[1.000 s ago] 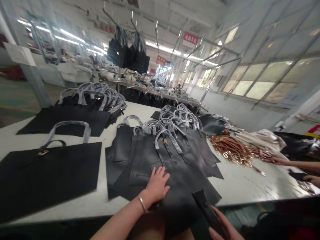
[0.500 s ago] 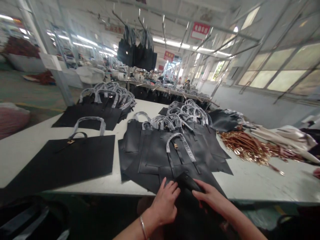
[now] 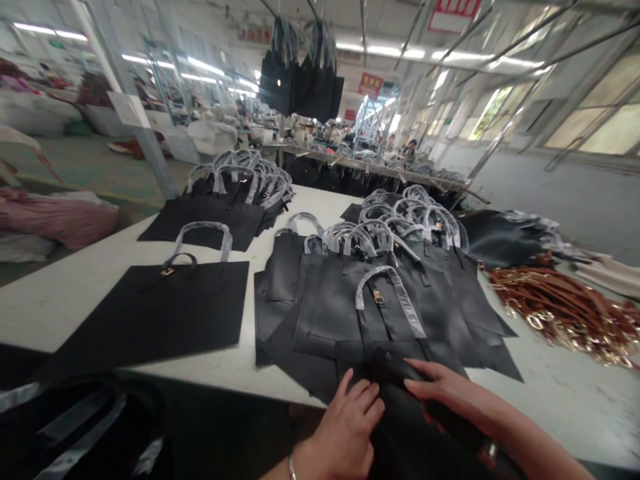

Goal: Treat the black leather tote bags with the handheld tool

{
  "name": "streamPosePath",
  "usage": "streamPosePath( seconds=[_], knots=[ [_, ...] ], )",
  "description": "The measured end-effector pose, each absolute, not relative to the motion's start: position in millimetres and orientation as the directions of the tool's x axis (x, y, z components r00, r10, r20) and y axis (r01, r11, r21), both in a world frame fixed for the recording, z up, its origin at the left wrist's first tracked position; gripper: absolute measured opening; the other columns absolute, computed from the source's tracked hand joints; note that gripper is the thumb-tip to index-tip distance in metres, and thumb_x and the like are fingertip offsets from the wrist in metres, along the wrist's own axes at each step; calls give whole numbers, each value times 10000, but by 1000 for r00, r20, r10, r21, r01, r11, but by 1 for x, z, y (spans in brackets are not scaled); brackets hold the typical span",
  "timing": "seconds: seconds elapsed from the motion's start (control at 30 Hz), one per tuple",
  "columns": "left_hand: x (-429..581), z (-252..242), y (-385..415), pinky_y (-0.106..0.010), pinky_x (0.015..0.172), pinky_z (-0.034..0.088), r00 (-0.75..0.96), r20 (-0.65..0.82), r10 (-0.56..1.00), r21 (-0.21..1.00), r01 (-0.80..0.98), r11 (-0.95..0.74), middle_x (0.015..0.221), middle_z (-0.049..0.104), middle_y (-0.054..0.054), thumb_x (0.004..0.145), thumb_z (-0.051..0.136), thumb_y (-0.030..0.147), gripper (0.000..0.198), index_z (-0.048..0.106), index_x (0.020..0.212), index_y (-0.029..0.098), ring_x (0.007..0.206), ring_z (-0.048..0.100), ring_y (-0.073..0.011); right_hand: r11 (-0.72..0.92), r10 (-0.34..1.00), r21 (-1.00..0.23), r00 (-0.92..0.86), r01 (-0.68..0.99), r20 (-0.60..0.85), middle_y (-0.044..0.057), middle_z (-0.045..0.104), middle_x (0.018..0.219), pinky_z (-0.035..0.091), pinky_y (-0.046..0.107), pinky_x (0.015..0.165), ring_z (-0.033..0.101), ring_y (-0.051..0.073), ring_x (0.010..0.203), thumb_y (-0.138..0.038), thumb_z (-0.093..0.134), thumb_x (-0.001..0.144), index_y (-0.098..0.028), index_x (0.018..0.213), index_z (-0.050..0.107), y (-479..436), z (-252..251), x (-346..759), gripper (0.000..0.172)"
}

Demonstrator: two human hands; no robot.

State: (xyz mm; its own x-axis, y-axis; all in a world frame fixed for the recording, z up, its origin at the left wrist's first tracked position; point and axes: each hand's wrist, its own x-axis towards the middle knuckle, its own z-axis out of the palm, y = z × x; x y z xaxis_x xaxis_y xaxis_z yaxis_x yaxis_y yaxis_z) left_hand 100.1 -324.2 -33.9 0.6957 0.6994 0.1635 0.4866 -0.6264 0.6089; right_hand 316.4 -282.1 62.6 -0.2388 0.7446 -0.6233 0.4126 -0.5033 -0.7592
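The left grip (image 3: 353, 427) was a bare human hand with slender, tapering fingers, rounded knuckles and a broad back. At its wrist sat a narrow bracelet (image 3: 293, 469), silver-coloured and polished enough to carry a bright highlight; only a short curved stretch of the band showed, so any pattern or clasp could not be told. The right grip (image 3: 443, 390) was likewise a bare hand, with long, slim fingers. The right forearm (image 3: 533, 433) was bare along the stretch in view, smooth and slim. The nails were too blurred to describe.
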Motion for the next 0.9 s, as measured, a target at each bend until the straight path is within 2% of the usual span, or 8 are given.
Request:
streamPosePath(
  seconds=[0.1,0.27,0.37,0.43,0.5,0.57,0.7,0.9],
  knots=[
    [100,-30,-323,-523,1179,8,696,153,701,600,498,-626,1461,404,-127,773,543,262,591,433,1347,177,1359,314,-280,-452,807,-798,-198,399,-556,-39,594,634,409,191,410,558,116,477,-385,663,762,-171,1323,513,-272,60,312,618],
    [103,-41,-328,-513,1188,37,697,191,691,579,488,-653,1444,425,-120,774,552,247,574,444,1333,168,1353,326,-271,-360,918,-843,-6,399,-396,-58,559,552,403,205,435,541,129,472,-410,587,827,-178,1416,399,-259,75,321,660],
    [101,-53,-322,-467,1169,203,587,265,765,606,516,-606,1340,526,-89,829,464,165,415,533,1236,198,1265,433,-235,-410,898,-826,12,388,-440,-46,565,552,405,219,433,550,143,478,-430,610,795,-172,1398,432,-271,85,332,680],
    [93,-56,-307,-416,1071,365,397,283,873,634,606,-481,1214,589,-90,882,356,112,371,581,1162,204,1150,508,-215,-429,875,-808,-38,403,-483,-41,570,577,410,219,434,554,143,491,-449,632,764,-170,1398,437,-284,83,334,719],
    [79,-52,-282,-370,949,448,264,262,928,639,673,-372,1101,610,-89,915,324,117,361,603,1126,204,1045,540,-211,-425,857,-798,-92,427,-506,-41,567,592,407,212,431,548,137,496,-467,643,741,-161,1412,419,-297,75,331,770],
    [64,-45,-254,-320,883,461,313,213,926,634,676,-374,1029,613,-65,922,388,159,299,626,1092,216,967,557,-194,-417,847,-798,-132,435,-515,-35,570,616,407,205,430,546,133,508,-469,640,736,-145,1424,401,-308,66,326,797],
    [41,-29,-205,-231,785,437,570,84,817,647,592,-480,927,627,-6,874,548,237,177,676,996,246,860,586,-151,-374,840,-818,-214,436,-498,-20,593,672,417,196,450,554,130,539,-420,617,777,-156,1426,410,-320,50,318,731],
    [41,-19,-174,-209,711,385,742,24,670,587,532,-610,831,631,26,844,615,327,102,700,825,274,815,577,-142,-265,895,-841,-204,472,-396,-7,660,767,468,216,536,596,145,597,-300,612,789,-199,1393,481,-327,35,317,627]
  ],
)
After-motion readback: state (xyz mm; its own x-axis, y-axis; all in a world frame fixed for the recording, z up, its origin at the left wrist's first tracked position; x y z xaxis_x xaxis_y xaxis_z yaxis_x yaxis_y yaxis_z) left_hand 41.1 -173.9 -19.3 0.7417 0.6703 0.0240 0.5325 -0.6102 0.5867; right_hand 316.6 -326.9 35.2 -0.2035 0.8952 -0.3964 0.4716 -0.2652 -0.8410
